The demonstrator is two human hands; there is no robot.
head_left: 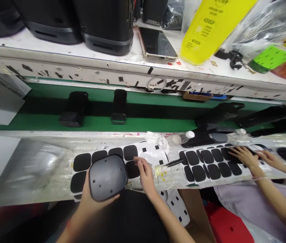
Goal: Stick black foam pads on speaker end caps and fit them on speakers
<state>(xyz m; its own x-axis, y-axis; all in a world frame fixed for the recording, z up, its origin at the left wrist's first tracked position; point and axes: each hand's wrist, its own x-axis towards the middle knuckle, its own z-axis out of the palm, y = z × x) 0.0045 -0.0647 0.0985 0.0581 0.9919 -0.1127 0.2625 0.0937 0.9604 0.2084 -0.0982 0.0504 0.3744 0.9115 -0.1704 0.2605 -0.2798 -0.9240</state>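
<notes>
My left hand (88,197) grips a dark grey, rounded-square plastic cover (107,177) from its left and lower edges. Small screw holes dot the face turned up to me. Just right of it, my right hand (145,173) reaches over a white sheet of black rounded-square adhesive pads (82,162). Its index finger stretches out beside a pad (130,152), with the thumb a little apart; I see nothing held there. The cover hides part of the sheet.
A co-worker's hands (245,157) rest at another pad sheet (200,172) on the right. A black pen (174,163) and small bottles (180,137) lie between. Behind runs a green conveyor belt (41,118) with black housings (75,109). A phone (158,44) lies on the shelf above.
</notes>
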